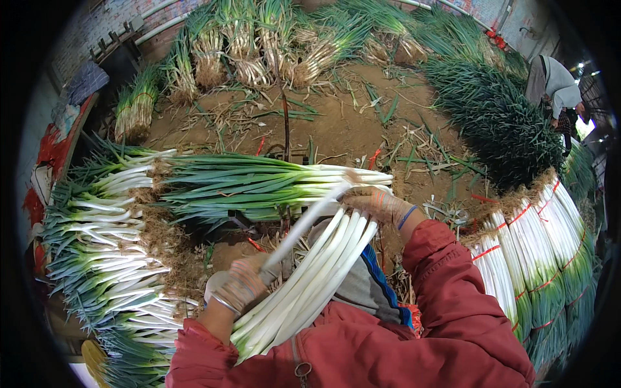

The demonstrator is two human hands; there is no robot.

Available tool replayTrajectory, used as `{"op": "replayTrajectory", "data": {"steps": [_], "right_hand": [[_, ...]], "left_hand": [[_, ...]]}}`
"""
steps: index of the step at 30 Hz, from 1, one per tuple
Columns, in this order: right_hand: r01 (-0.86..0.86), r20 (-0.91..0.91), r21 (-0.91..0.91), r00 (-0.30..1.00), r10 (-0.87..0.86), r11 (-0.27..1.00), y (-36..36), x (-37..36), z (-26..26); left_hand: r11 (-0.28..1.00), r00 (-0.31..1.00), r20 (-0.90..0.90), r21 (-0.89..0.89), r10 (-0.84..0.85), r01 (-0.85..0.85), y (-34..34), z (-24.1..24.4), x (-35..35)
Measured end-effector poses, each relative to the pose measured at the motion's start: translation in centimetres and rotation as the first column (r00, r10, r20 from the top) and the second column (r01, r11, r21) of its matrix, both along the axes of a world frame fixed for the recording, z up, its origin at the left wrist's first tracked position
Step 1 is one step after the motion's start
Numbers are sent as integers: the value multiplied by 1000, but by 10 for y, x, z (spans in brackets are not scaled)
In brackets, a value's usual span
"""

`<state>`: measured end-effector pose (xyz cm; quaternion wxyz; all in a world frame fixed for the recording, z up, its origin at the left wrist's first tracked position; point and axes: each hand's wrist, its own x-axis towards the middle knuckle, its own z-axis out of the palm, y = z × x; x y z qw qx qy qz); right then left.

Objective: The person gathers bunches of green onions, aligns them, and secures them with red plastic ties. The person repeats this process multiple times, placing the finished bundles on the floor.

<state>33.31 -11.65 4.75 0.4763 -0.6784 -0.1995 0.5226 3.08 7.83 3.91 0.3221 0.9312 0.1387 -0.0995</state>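
Note:
My left hand, in a striped work glove, grips the lower end of one long green onion stalk, whose white shaft is blurred and slants up to the right. My right hand, gloved too and with a blue band at the wrist, is closed around the root ends of a bunch of green onions. That bunch slants down across my lap toward my red jacket, its thick white shafts side by side. Beyond my hands lies a pile of green onions, white ends to the right and leaves to the left.
Rooty green onions are heaped at left. Bundles tied with red bands stand at right. More bundles lean along the back wall. A bent-over person is beside dark green leaves. Scraps litter the dirt floor.

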Motion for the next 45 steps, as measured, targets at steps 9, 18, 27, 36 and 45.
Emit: {"op": "replayTrajectory", "data": {"steps": [9, 18, 27, 36, 45], "right_hand": [[247, 65, 135, 964, -258, 959, -38, -7, -12], [137, 180, 254, 966, -186, 957, -94, 5, -4], [281, 194, 75, 937, -290, 957, -97, -21, -3], [281, 230, 202, 918, -324, 938, -107, -32, 7], [216, 288, 109, 927, -239, 970, -108, -31, 10]], "left_hand": [[825, 996, 59, 565, -69, 23, -24, -10, -4], [910, 783, 471, 288, -406, 298, -35, 6, 39], [838, 726, 427, 352, -540, 416, -105, 36, 63], [932, 786, 510, 106, -350, 346, -110, 27, 103], [935, 790, 505, 126, -348, 331, -118, 22, 107]]}}
